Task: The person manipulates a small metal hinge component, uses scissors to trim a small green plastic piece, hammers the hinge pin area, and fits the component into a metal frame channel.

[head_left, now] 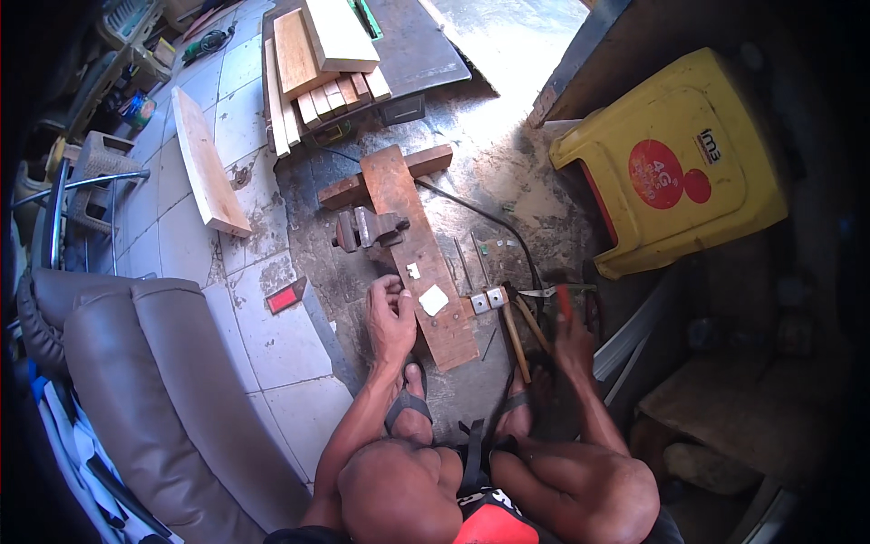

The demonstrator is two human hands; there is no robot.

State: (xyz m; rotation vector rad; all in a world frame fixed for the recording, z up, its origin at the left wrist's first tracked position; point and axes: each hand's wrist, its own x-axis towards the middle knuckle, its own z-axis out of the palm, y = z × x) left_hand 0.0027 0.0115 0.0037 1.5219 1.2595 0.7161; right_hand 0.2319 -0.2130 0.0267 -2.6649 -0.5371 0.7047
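Observation:
My left hand (391,317) is beside the left edge of a worn wooden board (453,337), its fingers loosely bent and no object visible in them. On the board lie a white square piece (433,300) and a smaller pale scrap (413,270). A metal vise (370,228) is mounted at the board's left side. My right hand (573,344) is closed around a red-handled tool (564,301), blurred, so its kind is unclear. Left of that hand lie wooden-handled hammers (517,344) and a small block with two metal plates (488,300).
A yellow plastic stool (671,163) lies tipped at the right. Planks (308,54) are stacked on a dark table (417,45) at the back. Another plank (207,168) leans over the tiles. A black cable (494,218) crosses the floor. A brown padded seat (163,390) stands left.

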